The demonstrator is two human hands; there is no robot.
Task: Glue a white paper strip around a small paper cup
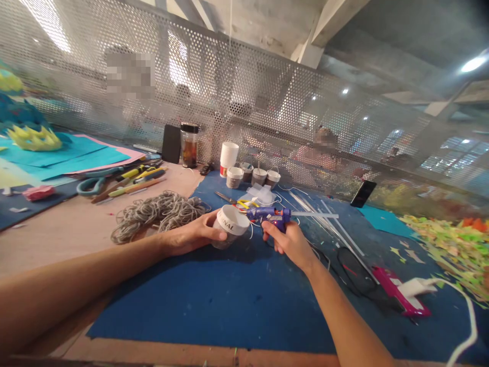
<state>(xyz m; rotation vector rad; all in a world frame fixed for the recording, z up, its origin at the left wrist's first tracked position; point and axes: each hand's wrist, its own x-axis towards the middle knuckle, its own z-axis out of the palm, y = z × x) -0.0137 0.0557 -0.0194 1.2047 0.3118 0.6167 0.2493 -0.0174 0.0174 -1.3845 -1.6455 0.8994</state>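
My left hand is wrapped round a small white paper cup tilted on its side over the blue mat. My right hand grips a blue glue gun by its handle. The gun's nozzle points left at the cup's rim, almost touching it. A clear glue stick sticks out of the gun's back toward the right.
A pile of grey twine lies left of the cup. Scissors and cutters, a jar, white cups, glue sticks, a pink tool, paper scraps and a perforated metal screen surround the mat.
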